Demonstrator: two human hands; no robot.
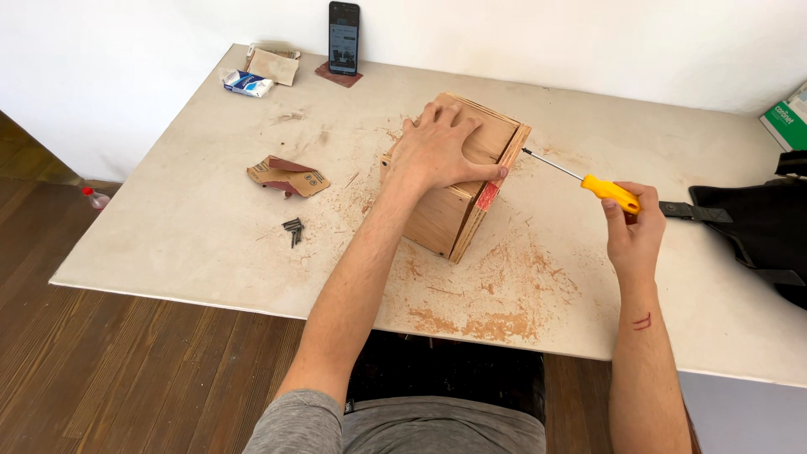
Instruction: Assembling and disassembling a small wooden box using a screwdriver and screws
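Far edge of the pale desk (168,244), a dark phone (344,36) stands upright against the white wall, screen lit, on a small reddish-brown pad (338,76). Just left of it lies a tan sheet of sandpaper (273,65), and beside that a small blue-and-white packet (247,82). Nearer the middle sits a crumpled piece of sandpaper (288,176), with a little cluster of dark screws (293,229) just below it. Reddish sawdust (492,307) dusts the front of the desk. Right edge: a black bag (761,231), a green-and-white box (788,118) behind. On the wooden floor (126,370) stands a small red-capped bottle (96,197).
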